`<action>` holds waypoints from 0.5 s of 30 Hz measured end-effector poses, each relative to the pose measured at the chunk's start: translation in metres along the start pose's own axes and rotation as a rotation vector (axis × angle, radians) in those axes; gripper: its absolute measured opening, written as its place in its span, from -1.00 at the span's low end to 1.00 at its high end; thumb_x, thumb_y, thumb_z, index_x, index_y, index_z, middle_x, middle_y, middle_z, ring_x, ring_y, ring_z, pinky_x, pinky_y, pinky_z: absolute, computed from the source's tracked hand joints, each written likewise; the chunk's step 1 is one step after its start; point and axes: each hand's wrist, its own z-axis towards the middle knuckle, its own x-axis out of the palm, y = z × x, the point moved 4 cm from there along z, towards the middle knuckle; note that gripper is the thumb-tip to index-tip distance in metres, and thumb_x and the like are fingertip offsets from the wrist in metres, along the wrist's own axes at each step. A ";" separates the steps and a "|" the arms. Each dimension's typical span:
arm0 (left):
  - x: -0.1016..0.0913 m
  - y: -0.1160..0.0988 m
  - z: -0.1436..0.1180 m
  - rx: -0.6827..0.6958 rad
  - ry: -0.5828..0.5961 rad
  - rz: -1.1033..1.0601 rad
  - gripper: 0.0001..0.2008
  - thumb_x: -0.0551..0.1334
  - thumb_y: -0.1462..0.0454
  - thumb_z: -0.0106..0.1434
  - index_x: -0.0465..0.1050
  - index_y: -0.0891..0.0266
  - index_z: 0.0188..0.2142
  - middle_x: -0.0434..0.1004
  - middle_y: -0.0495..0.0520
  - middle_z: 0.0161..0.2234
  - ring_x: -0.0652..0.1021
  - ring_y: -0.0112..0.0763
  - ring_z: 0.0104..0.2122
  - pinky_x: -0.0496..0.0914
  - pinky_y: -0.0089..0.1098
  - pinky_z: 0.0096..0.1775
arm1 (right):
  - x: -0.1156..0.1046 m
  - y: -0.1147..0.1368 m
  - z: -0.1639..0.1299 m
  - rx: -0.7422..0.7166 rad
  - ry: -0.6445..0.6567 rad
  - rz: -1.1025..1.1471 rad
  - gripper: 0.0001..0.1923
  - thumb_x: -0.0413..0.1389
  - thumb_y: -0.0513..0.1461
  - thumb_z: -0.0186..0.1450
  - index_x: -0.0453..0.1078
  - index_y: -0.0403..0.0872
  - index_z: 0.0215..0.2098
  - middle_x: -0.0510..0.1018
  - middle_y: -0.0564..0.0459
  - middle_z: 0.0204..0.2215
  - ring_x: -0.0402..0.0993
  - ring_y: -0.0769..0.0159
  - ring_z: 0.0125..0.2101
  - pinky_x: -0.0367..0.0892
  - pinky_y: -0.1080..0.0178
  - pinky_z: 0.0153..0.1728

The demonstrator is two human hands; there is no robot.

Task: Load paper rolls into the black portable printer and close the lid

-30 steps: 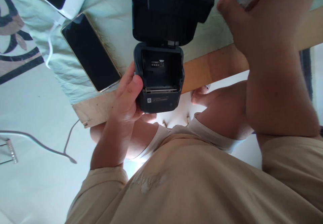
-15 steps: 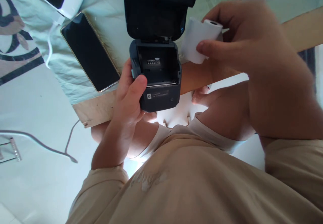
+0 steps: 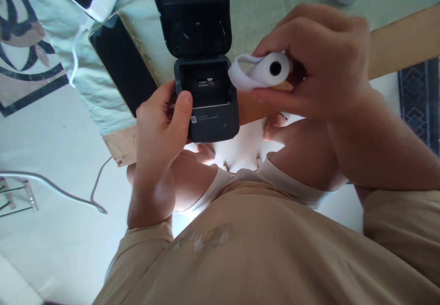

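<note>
At the centre of the frame, the left hand (image 3: 161, 126) grips a small dark printer (image 3: 208, 106), its lid (image 3: 192, 14) swung open towards the top. Just right of it, the right hand (image 3: 316, 62) pinches a white paper roll (image 3: 264, 70), loose end curling over the open compartment. A phone (image 3: 122, 64) lies upper left on what seems a bedsheet (image 3: 275, 2).
</note>
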 end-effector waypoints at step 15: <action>-0.012 -0.006 -0.011 0.094 -0.288 0.243 -0.83 0.34 0.17 0.39 0.58 0.19 -0.30 0.56 0.00 -0.40 0.54 -0.32 -0.36 0.33 -0.24 -0.22 | 0.026 0.030 -0.001 -0.008 0.027 -0.332 -0.54 -0.04 0.12 0.55 0.61 0.12 0.01 0.69 0.07 -0.10 0.60 0.38 -0.14 0.29 0.27 -0.29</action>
